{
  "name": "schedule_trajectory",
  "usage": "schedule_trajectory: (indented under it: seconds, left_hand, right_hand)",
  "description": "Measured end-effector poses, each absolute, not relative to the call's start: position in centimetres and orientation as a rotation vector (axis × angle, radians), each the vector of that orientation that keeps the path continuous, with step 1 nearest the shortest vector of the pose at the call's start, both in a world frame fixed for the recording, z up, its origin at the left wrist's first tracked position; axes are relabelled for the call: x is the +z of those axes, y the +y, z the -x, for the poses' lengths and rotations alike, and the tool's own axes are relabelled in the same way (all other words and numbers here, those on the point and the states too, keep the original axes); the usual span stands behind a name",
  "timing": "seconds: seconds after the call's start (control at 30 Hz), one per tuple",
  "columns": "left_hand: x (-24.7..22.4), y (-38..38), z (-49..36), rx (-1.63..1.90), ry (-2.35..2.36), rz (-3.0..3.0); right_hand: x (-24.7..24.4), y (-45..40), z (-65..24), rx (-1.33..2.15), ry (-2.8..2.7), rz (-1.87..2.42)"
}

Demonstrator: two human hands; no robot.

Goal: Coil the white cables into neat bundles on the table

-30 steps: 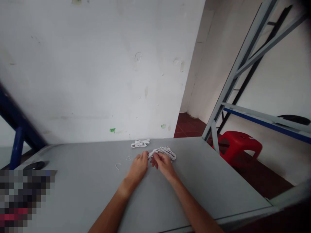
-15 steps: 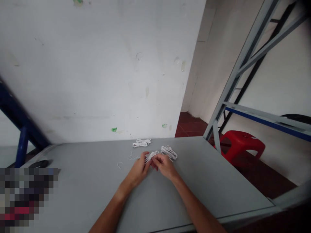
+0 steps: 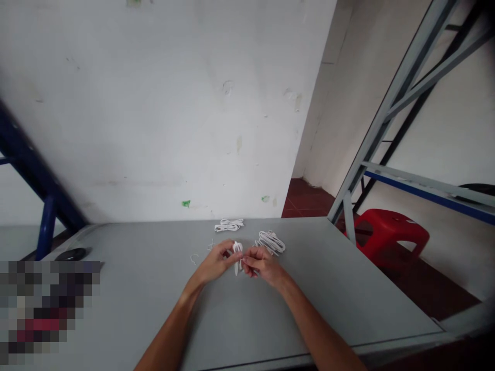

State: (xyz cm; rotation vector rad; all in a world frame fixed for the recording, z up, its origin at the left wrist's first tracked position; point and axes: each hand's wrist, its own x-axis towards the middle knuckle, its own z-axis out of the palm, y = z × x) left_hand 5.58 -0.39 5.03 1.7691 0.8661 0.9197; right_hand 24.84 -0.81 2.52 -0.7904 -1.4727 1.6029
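My left hand (image 3: 220, 262) is closed around a coiled white cable (image 3: 237, 249), its loop upright above the grey table. Against the right side of this bundle, my right hand (image 3: 262, 265) pinches with thumb and fingertips; what lies between them is too small to make out. Just behind my right hand lies a second coiled white cable (image 3: 273, 241). Farther back, near the wall, is another white cable bundle (image 3: 229, 225). Thin white tie pieces lie left of my hands, one a curved piece (image 3: 194, 258), the other a bent piece (image 3: 211, 245) partly behind my left hand.
The grey table (image 3: 147, 304) meets a white wall (image 3: 162, 113) at the back. A black round object (image 3: 70, 254) and a blurred-out patch are at the left. Blue and grey metal frame posts (image 3: 381, 129) rise at both sides. A red plastic stool (image 3: 390, 234) stands beyond the right edge.
The held cable bundle has turned from lying slanted between my hands to standing upright in my left hand. My right hand has shifted slightly to its right side. The view has moved a little.
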Motion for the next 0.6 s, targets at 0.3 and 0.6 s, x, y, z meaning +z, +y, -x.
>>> schedule_trajectory:
  seconds: [0.3, 0.6]
  left_hand:
    - [2.2, 0.1, -6.4, 0.920, 0.927, -1.108]
    - [3.6, -0.1, -5.1, 0.750, 0.631, -1.225]
  right_hand:
    - [2.4, -0.9, -24.0, 0.965, -1.787, 0.953]
    - [1.8, -0.5, -24.7, 0.502, -1.891, 1.059]
